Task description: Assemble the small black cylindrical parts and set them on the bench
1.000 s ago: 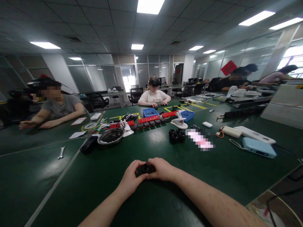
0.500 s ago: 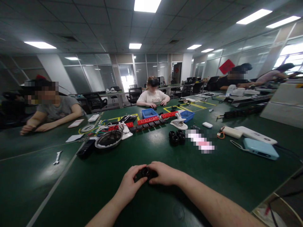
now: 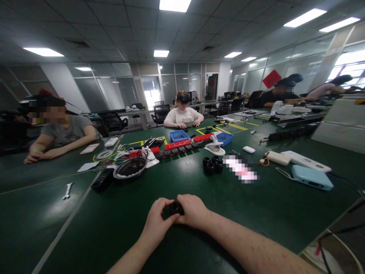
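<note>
A small black ring-shaped part [image 3: 176,207] is between my hands, low over the green table [image 3: 119,224]. My left hand [image 3: 156,220] grips its left side, thumb at the near edge and index finger at the far edge. My right hand [image 3: 193,210] closes round its right side and hides much of it. The thumb tips almost meet in front of the part. Beyond my right hand stands a tight group of several similar round black parts [image 3: 210,167].
A metal-rimmed round dish [image 3: 116,172] and a white clip stand [image 3: 214,146] lie farther back, beside red power strips [image 3: 177,144] and blue trays [image 3: 179,136]. A wrench [image 3: 67,191] rests at left, a light-blue power bank [image 3: 312,177] at right. Other people sit around the table.
My right hand has turned a little and closed further over the black part, hiding more of it. The left hand keeps its grip. The view has shifted slightly.
</note>
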Demonstrator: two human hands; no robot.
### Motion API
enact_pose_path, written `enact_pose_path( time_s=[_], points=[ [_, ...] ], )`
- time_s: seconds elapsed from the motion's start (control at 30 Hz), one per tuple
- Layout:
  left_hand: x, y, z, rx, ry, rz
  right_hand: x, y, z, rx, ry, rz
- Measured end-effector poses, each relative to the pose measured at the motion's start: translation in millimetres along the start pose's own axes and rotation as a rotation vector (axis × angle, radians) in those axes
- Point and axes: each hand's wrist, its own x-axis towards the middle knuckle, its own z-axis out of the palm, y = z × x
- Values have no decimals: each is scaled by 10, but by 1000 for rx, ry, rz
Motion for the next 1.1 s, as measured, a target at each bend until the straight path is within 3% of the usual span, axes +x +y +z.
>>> enact_pose_path(
  time_s=[0.1, 0.2, 0.33, 0.43, 0.57, 0.67, 0.87, 0.97, 1.1],
  points=[
    [-3, -7, -18, -22, -38, 9, -9, 46, -71, 83, -37, -76],
    [-2, -21, -42, -54, -117, 14, -2, 156, -155, 211, -152, -162],
    [-2, -17, -56, -72, -171, 47, 9, 237, -186, 331, -278, -127],
    [-8, 12, -42, -35, -148, 29, 2, 165, -139, 246, -218, -52],
    [-24, 52, -15, 25, -33, -33, -12, -20, -65, -15, -63, 24],
    [-28, 49, -17, 31, -20, -41, -25, -107, -40, -83, -37, 42],
    [-15, -31, -55, -12, -86, 26, -76, -33, -86, 64, -30, -7],
    [-13, -54, -60, -31, -95, 31, -76, 81, -128, 177, -116, -94],
    [-12, -59, -47, -43, -115, 42, -38, 188, -130, 296, -211, -47]
  ],
)
